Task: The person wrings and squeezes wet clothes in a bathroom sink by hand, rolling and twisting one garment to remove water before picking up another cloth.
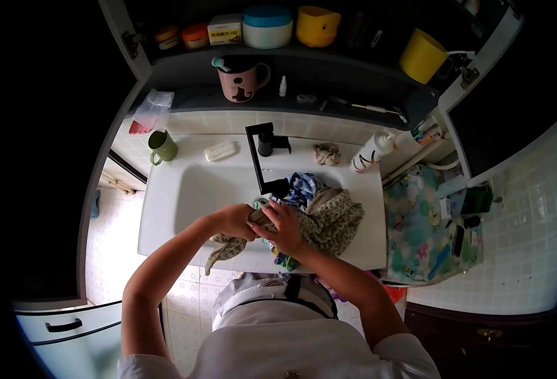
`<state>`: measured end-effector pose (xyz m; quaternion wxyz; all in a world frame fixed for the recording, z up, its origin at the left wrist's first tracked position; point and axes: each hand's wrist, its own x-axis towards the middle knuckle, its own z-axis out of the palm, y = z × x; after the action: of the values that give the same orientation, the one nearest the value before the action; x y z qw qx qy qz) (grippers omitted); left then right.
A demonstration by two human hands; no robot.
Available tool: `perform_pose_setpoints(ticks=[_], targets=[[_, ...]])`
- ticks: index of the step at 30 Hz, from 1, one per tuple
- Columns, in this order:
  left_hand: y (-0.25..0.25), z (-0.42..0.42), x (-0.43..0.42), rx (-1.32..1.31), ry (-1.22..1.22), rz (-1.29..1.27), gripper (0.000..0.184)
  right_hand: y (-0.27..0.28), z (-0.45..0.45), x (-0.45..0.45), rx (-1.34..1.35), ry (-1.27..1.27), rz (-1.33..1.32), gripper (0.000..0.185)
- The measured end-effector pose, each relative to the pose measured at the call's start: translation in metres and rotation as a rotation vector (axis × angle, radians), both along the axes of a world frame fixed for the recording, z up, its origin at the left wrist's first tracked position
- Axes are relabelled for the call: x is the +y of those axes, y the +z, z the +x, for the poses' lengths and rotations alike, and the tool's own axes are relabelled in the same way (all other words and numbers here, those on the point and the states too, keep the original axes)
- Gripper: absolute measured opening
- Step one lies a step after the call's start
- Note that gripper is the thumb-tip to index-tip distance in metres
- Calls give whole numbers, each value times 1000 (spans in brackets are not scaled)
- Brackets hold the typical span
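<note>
A: Status on the hands?
B: Left hand [233, 222] is closed in a fist around a bunched part of the patterned cloth [335, 227]. Right hand [283, 228] lies over the same cloth just beside it, fingers extended and somewhat spread. Can't tell if its palm grips anything; underside hidden.

A: Where's the cloth exactly?
B: At the front of the white sink [157, 218]. Bulk is right of the right hand, heaped and folded. A narrow end hangs below the left fist and crosses the front rim in view; can't tell if it touches.

A: Anything against it?
B: Blue cloth [302, 187] crumpled just behind it, near the tip of the black faucet [265, 144]. Can't tell if spout and cloth touch. Some multicoloured fabric also shows under the right wrist, mostly hidden.

A: Rest of the sink top?
B: Along the back, left to right: green mug [163, 148] at the corner, white soap bar [220, 151], faucet, small crumpled beige cloth [327, 154], white pump bottle [370, 153].

A: Above?
B: Open dark cabinet. Lower shelf has a pink mug [237, 85] and a small white bottle [283, 86]. Upper shelf includes a blue-lidded tub [267, 30] and a yellow cup [316, 28].

A: Right of the sink?
B: Flower-print cover [411, 211] with a blue comb-like item [439, 262] on it.
</note>
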<state>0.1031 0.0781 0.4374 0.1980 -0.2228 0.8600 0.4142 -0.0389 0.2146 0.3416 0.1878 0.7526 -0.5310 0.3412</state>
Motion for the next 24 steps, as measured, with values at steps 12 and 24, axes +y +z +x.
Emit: perform_pose_setpoints(ticks=[12, 24], targets=[[-16, 6, -8, -26, -78, 38, 49, 16, -25, -27, 171, 46, -57, 54], [-42, 10, 0, 310, -217, -1081, 17, 38, -16, -41, 60, -8, 825, 38]])
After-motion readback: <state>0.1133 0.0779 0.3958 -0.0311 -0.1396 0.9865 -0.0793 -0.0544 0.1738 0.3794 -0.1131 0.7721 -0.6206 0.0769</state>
